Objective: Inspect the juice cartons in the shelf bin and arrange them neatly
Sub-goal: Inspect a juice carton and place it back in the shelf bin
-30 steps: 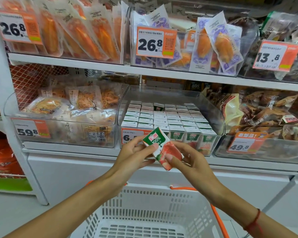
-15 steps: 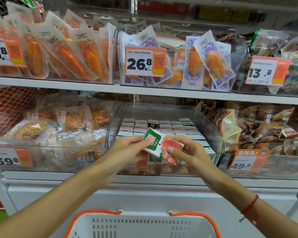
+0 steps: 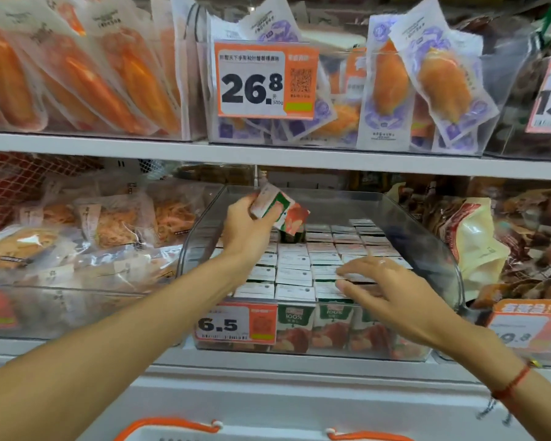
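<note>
Cartons (image 3: pixel 303 268) fill the clear bin (image 3: pixel 439 249) in tight rows, tops up, and one more carton (image 3: pixel 283 211) is in my left hand (image 3: pixel 248 227), clamped between thumb and curled fingers. It hangs tilted over the back left part of the bin, just above a dark gap (image 3: pixel 288 238) in the rows (the one empty slot I can make out). My right hand (image 3: pixel 382 288) is apart from it, fingers spread and nearly straight, lying flat on or just above the front right rows; blur keeps me from saying whether the fingertips truly touch the tops.

As I judge it, the looking-over of this carton is done and the step in hand is putting it back. The next move calls for turning the carton upright, squaring it to its neighbours, and lowering it straight into the gap without knocking the rows beside it. The slot looks snug, so I expect a tilted corner would catch on the carton tops. My right hand seems placed to steady or press the front rows level while the left does the placing. After that, any row that sits proud or crooked wants nudging flush.

The held carton is well above the packed ones and near the bin's left wall, my left wrist crossing over the rows below.
</note>
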`<control>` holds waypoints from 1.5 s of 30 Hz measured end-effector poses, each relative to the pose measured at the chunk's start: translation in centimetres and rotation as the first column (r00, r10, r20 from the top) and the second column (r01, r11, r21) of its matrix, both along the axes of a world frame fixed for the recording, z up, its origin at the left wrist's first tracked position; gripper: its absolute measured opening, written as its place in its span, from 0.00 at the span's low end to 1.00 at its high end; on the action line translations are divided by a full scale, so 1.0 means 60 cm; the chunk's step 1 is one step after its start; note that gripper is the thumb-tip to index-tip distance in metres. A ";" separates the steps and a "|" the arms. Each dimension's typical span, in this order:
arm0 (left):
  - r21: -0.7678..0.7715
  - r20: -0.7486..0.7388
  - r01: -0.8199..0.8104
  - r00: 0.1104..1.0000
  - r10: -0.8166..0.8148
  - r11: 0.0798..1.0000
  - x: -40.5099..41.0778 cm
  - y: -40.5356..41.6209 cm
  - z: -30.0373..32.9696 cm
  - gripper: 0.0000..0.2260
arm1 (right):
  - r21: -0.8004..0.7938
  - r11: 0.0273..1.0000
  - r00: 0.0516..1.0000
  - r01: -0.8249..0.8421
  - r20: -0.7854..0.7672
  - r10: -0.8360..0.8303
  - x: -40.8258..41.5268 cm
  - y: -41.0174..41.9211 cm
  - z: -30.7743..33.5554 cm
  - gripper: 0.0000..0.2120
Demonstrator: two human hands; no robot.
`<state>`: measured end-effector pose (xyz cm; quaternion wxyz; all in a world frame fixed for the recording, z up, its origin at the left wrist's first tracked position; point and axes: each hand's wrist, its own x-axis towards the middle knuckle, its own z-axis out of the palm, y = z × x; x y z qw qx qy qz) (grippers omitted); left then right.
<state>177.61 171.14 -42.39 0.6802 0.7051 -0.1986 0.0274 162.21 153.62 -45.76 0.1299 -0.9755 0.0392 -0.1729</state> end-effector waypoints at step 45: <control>0.885 0.198 0.019 0.889 -0.413 0.466 0.148 -0.066 -0.012 0.15 | -0.066 0.998 0.988 -0.020 -0.154 0.009 -0.023 -0.008 0.004 0.40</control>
